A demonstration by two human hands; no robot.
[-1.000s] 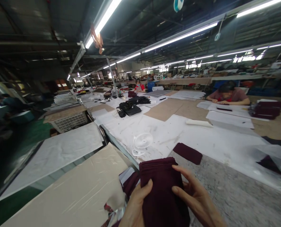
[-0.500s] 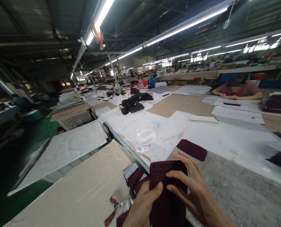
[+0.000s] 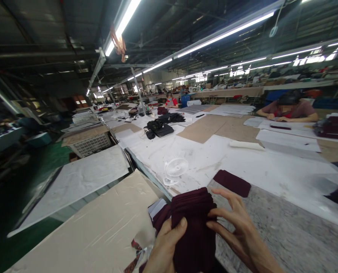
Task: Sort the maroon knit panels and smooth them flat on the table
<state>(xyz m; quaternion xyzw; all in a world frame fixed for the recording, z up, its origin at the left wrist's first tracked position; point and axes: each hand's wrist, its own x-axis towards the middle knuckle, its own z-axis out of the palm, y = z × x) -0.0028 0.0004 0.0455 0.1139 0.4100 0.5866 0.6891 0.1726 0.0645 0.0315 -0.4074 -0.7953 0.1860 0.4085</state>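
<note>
A thick stack of dark maroon fabric pieces (image 3: 194, 227) stands in front of me, its layers showing along the top edge. My left hand (image 3: 169, 242) grips the stack's left side, thumb across the front and the other fingers hidden behind. Against the right edge rest the fingertips of my right hand (image 3: 237, 227); its fingers are bent and apart. More maroon pieces with a pale label or paper (image 3: 157, 208) lie just behind my left hand. A single maroon fabric piece (image 3: 231, 182) lies flat on the table beyond my right hand.
A small white fan (image 3: 176, 167) stands on the white-covered table. Dark folded cloth (image 3: 159, 127) lies farther back. At left are a cream-covered surface (image 3: 100, 227) and a plastic crate (image 3: 93, 144). Across the table, a person (image 3: 288, 106) leans over papers near a maroon pile (image 3: 334, 127).
The stack and my left hand have shifted slightly left. My right hand's fingers have moved from over the stack's front to its right edge.
</note>
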